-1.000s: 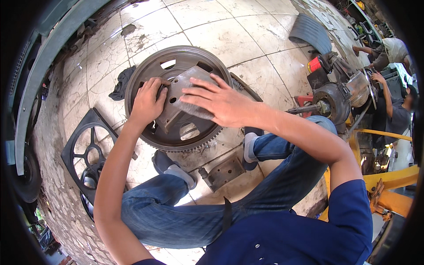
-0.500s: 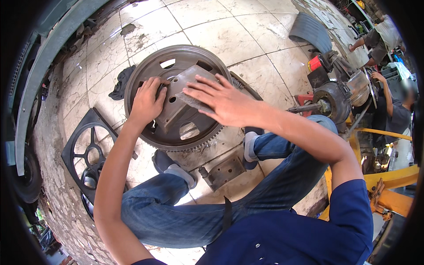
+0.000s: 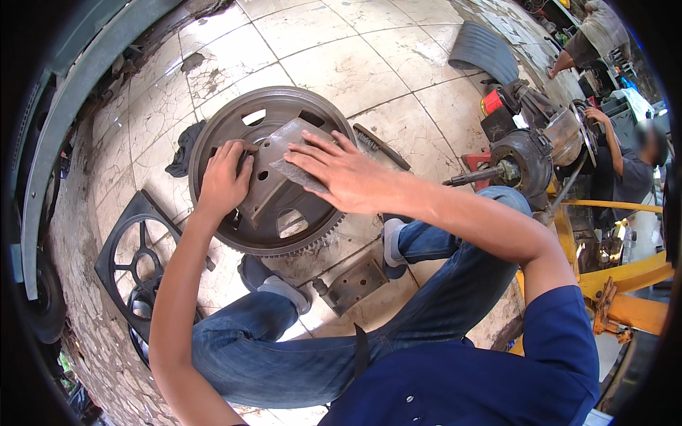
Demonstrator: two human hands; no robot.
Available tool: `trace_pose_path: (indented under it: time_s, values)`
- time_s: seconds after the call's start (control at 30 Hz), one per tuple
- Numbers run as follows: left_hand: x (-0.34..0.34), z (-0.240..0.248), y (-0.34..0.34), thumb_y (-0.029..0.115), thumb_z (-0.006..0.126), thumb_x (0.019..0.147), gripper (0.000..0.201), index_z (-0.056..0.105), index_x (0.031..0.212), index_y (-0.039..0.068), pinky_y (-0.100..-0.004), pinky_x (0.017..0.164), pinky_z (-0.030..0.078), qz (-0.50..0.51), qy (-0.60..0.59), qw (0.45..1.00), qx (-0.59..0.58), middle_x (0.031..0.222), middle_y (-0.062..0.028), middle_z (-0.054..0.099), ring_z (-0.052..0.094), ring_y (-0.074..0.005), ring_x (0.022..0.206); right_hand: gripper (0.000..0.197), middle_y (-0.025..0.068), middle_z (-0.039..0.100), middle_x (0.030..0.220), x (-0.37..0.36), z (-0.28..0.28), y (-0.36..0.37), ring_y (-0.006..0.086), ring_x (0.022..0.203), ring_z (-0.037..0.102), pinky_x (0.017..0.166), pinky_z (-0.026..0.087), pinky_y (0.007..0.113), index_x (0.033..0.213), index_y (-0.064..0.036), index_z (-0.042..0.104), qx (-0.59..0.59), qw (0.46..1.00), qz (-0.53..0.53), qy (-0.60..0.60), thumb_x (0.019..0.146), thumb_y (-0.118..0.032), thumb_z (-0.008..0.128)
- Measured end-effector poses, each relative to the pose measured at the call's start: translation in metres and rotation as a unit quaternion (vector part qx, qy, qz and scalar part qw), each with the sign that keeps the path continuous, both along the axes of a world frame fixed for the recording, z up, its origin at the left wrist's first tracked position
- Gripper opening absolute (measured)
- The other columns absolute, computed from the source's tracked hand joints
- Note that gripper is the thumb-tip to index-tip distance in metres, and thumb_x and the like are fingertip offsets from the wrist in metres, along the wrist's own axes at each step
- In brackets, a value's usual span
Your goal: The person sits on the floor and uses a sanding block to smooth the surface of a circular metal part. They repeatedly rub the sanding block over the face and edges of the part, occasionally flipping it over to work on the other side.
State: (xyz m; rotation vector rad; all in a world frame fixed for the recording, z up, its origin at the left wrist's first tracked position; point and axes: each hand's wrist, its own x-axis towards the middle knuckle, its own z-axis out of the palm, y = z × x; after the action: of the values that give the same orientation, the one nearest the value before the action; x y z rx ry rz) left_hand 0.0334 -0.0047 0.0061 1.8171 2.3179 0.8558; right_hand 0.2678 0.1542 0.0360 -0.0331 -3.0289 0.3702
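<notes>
A rectangular metal plate [image 3: 283, 144] with round holes lies tilted across a dark, toothed flywheel [image 3: 280, 93] on the floor. My left hand [image 3: 224, 181] grips the plate's left edge, fingers curled over it and thumb alongside. On the plate's face my right hand [image 3: 335, 169] holds a grey, rough sheet that looks like sandpaper [image 3: 295, 177], its fingers stretched over it. Part of the sheet shows beyond the fingers; the rest is hidden under the hand. Between my feet, a second metal plate [image 3: 357, 285] with holes lies on the tiles.
A black frame with spokes [image 3: 117, 245] lies left of my leg. Beside the flywheel are a dark cloth [image 3: 185, 150] and a long brush [image 3: 383, 148]. Heavy machinery [image 3: 524, 157] and a yellow frame [image 3: 621, 278] stand at right, near another person [image 3: 632, 170].
My right hand and the sheet have shifted slightly relative to the plate. The whole view has moved a little; my left hand keeps its grip on the plate.
</notes>
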Motion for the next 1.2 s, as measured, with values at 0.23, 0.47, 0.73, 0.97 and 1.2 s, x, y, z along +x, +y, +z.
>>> trace_pose_path:
  time_s: [0.23, 0.47, 0.73, 0.97, 1.2]
  values:
    - [0.0, 0.002, -0.001, 0.013, 0.058, 0.097, 0.017, 0.062, 0.113, 0.008, -0.0446, 0.098, 0.045, -0.001, 0.001, 1.0, 0.0, 0.117, -0.011, 0.063, 0.06, -0.0335, 0.114, 0.065, 0.0201, 0.034, 0.161, 0.0, -0.002, -0.003, 0.0404, 0.153, 0.024, 0.12, 0.023, 0.065, 0.158, -0.0022, 0.026, -0.011, 1.0, 0.015, 0.011, 0.106, -0.035, 0.048]
    - [-0.001, -0.002, -0.001, 0.012, 0.058, 0.096, 0.018, 0.062, 0.113, 0.008, -0.0447, 0.098, 0.045, -0.002, 0.003, 1.0, 0.013, 0.117, -0.0111, 0.063, 0.06, -0.0337, 0.114, 0.064, 0.0171, 0.032, 0.163, -0.002, -0.004, -0.003, 0.0368, 0.154, 0.021, 0.121, 0.022, 0.064, 0.159, -0.0036, 0.026, 0.027, 1.0, 0.001, -0.005, 0.108, -0.038, 0.044]
    - [-0.001, -0.002, -0.001, 0.011, 0.058, 0.096, 0.018, 0.062, 0.113, 0.006, -0.0445, 0.098, 0.045, 0.002, 0.0, 1.0, 0.004, 0.117, -0.0113, 0.063, 0.059, -0.034, 0.114, 0.07, 0.0212, 0.033, 0.161, -0.004, 0.004, -0.005, 0.04, 0.153, 0.024, 0.12, 0.022, 0.066, 0.159, -0.0002, 0.022, -0.023, 0.999, 0.024, -0.02, 0.102, -0.027, 0.052]
    - [0.001, -0.001, -0.001, 0.012, 0.058, 0.096, 0.017, 0.062, 0.112, 0.006, -0.0447, 0.097, 0.045, -0.002, -0.009, 1.0, 0.011, 0.117, -0.0113, 0.063, 0.059, -0.0339, 0.113, 0.07, 0.0204, 0.041, 0.155, -0.003, 0.011, -0.015, 0.0382, 0.151, 0.029, 0.119, 0.023, 0.066, 0.156, -0.0018, 0.031, 0.008, 0.999, 0.033, 0.02, 0.093, -0.015, 0.058]
    - [-0.003, -0.003, -0.002, 0.009, 0.059, 0.095, 0.018, 0.062, 0.112, 0.006, -0.0445, 0.095, 0.046, -0.006, 0.008, 1.0, 0.02, 0.114, -0.0139, 0.064, 0.06, -0.0358, 0.112, 0.067, 0.018, 0.045, 0.153, -0.008, 0.005, -0.014, 0.0343, 0.151, 0.031, 0.119, 0.023, 0.064, 0.15, 0.0009, 0.04, 0.046, 0.993, 0.089, 0.068, 0.086, -0.01, 0.058]
